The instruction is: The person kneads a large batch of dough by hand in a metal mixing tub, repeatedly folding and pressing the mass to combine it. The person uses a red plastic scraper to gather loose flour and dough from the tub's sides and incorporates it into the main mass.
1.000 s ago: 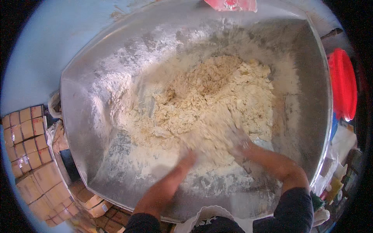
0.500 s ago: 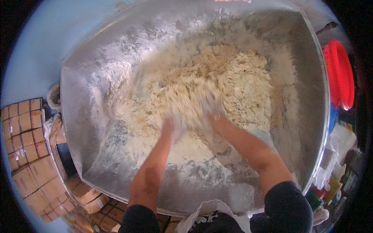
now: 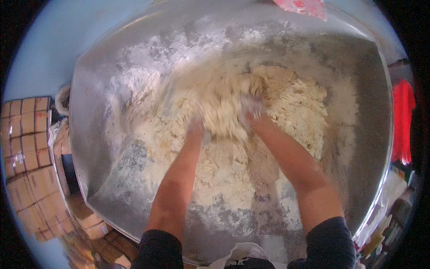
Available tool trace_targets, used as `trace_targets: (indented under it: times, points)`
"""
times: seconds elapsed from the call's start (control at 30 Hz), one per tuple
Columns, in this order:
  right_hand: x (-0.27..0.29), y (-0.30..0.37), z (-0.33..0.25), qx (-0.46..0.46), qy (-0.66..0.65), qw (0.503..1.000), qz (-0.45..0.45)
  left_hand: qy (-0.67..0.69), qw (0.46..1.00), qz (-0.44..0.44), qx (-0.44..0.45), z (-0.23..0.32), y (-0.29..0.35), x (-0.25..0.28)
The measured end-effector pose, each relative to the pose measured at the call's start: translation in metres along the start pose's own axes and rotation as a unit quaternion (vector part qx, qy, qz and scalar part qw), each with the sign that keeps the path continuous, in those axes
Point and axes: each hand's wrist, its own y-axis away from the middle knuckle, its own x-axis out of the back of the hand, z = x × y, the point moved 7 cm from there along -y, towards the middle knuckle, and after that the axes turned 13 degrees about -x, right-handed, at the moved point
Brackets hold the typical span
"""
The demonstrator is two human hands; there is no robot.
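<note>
A wide metal trough [image 3: 224,249] spreads out before me, its inside smeared with flour. Loose, crumbly dough [image 3: 295,112] lies in a broad heap across its middle and right. Both of my hands are in this heap, moving fast and smeared by motion. My left hand [image 3: 197,125] is at the near left side of a blurred mass of the dough. On that mass's right side is my right hand [image 3: 251,107], floury over the back. The fingers of both hands are buried or blurred, so their grip does not show.
Taped brown cardboard boxes [image 3: 38,179] are stacked left of the trough. A red plastic tub [image 3: 403,121] stands beyond its right rim, above plastic bags [image 3: 389,197] and mixed items. A pink-and-white sheet or packet [image 3: 304,6] shows at the far rim.
My view has shifted, so the trough's far rim and the red tub sit differently. My hands still work in the dough, and more crumbs now lie on the trough's near side.
</note>
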Motion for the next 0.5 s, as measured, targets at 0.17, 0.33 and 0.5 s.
trace_targets:
  times: [0.17,0.33,0.5]
  points:
    - [-0.026,0.013,-0.044,-0.057,-0.029,0.996,0.065,0.019,0.995,0.012,0.098,-0.006,0.032,-0.01]
    - [-0.059,0.199,-0.07,0.09,0.092,0.986,-0.108,0.226,0.973,0.027,-0.042,0.115,0.184,-0.055]
    - [-0.033,0.308,-0.01,-0.176,-0.562,0.691,-0.419,0.142,0.933,-0.238,-0.23,0.106,0.298,-0.102]
